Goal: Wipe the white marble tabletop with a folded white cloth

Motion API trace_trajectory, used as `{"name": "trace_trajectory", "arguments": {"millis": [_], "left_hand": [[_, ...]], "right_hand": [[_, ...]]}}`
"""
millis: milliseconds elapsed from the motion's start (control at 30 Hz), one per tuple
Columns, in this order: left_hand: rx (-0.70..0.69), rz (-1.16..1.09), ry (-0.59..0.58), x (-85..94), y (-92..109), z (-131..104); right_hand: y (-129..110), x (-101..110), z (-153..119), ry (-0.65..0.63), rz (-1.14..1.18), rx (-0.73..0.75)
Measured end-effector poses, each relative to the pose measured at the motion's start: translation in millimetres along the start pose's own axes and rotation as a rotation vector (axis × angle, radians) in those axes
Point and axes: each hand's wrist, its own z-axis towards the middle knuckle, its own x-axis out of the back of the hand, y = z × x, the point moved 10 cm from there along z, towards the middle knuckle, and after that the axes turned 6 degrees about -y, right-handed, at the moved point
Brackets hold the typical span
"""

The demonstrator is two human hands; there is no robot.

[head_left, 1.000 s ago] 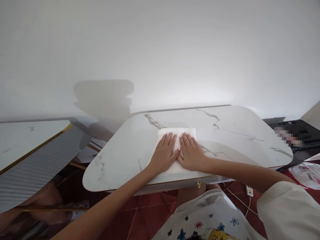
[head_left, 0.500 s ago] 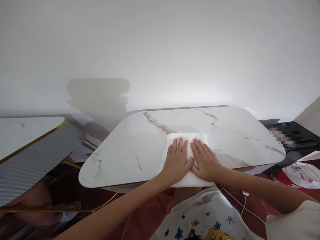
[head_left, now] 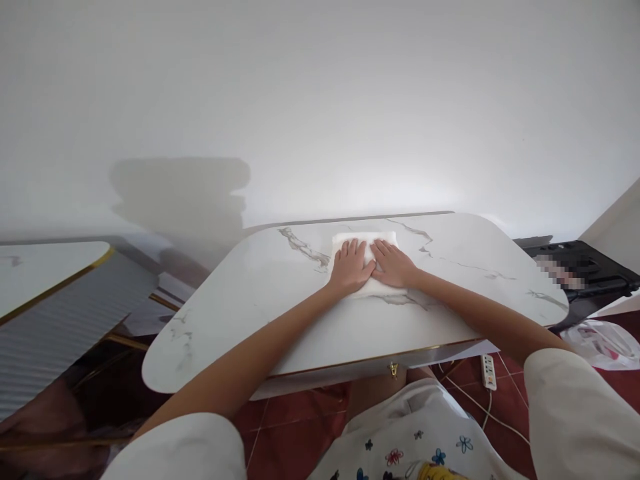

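A white cloth lies flat on a white marble-patterned table, toward its back edge by the wall. My left hand presses on the left part of the cloth with its fingers spread. On the right part rests my right hand, palm down, fingers stretched out and angled inward. The two thumbs meet or nearly meet at the middle of the cloth. Both arms reach forward over the tabletop.
A second marble-look table with a gold edge stands at the left. At the right is a black case, with a plastic bag below it. A power strip with a cable lies on the red floor.
Both hands and the cloth have moved forward, from the table's front edge toward the wall. The front edge and a small gold knob now show.
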Motion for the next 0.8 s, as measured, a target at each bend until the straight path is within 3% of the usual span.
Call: {"name": "trace_trajectory", "arguments": {"millis": [300, 567, 800], "left_hand": [[-0.03, -0.05, 0.086, 3.0, -17.9, 67.8], [0.021, -0.03, 0.045, -2.9, -29.1, 113.5], [0.117, 0.018, 0.019, -5.2, -31.9, 137.5]], "right_hand": [[47.0, -3.8, 59.5, 0.039, -0.019, -0.029], [83.6, -13.2, 111.6, -0.127, 0.083, -0.201], [94.0, -2.6, 133.1, 0.034, 0.008, -0.243]]}}
